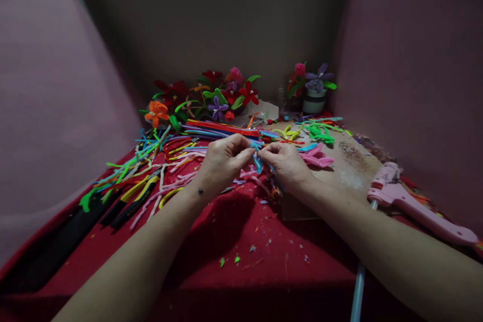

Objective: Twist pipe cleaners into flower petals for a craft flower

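Between my two hands is a light-blue pipe cleaner [257,162], bent into a small looped shape. My left hand [228,157] pinches it from the left with thumb and forefinger. From the other side my right hand [282,160] pinches the same piece, and the fingertips of both hands nearly meet. Part of the blue piece is hidden behind the right fingers. Just right of my right hand lie pink pipe-cleaner loops [319,157] on a cardboard sheet [354,176]. A bundle of red, purple and blue pipe cleaners [222,128] lies right behind my hands.
Pliers [138,198] and loose pipe cleaners [151,148] lie at left. A pink glue gun [418,204] with a glue stick [360,287] rests at right. Fuzzy flowers [217,108] and a small flower pot [314,101] stand at the back. Scraps dot the red cloth [264,266].
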A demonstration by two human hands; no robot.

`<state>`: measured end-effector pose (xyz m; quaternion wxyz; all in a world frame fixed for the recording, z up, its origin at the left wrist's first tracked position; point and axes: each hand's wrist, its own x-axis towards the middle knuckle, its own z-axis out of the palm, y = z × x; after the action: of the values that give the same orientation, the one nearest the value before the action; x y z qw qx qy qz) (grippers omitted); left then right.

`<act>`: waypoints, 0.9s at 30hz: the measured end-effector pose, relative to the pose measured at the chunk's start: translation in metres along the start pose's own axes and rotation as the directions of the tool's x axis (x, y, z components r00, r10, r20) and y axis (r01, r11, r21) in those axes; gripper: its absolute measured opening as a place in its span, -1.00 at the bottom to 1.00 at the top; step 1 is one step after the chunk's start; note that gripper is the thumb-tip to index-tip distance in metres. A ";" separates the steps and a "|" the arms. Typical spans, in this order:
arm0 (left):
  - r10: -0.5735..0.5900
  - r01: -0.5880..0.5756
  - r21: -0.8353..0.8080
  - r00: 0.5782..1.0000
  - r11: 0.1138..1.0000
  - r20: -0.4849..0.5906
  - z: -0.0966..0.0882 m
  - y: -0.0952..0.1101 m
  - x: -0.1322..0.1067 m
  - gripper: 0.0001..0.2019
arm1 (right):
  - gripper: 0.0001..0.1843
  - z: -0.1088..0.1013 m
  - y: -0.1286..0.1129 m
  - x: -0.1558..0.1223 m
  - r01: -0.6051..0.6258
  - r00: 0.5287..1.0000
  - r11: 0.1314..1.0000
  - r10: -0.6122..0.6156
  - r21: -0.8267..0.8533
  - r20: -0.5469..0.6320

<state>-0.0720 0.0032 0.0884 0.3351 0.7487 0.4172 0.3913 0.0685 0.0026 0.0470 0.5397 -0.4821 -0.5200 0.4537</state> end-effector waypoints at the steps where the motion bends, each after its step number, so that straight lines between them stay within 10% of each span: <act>1: 0.020 -0.020 0.045 1.000 0.999 0.014 0.001 -0.001 -0.001 -0.88 | -0.81 0.000 0.000 0.000 -0.015 1.000 1.000 0.015 0.021 -0.001; 8: 0.023 -0.053 0.164 0.983 0.985 0.181 0.005 -0.004 -0.001 -0.81 | -0.81 -0.003 0.007 0.005 -0.055 0.998 0.980 0.057 0.191 -0.007; 15: -0.214 0.262 -0.154 0.938 0.953 0.272 -0.002 -0.003 0.002 -0.63 | -0.75 -0.002 0.003 0.003 -0.026 0.999 0.975 0.020 0.219 0.027; 27: -0.311 0.396 -0.280 0.901 0.874 0.303 -0.001 -0.011 0.003 -0.72 | -0.74 0.000 -0.004 -0.001 -0.128 0.990 0.916 0.098 0.379 0.099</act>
<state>-0.0754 0.0109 0.0812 0.5732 0.6340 0.4299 0.2911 0.0681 0.0015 0.0511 0.5759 -0.3781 -0.4129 0.5958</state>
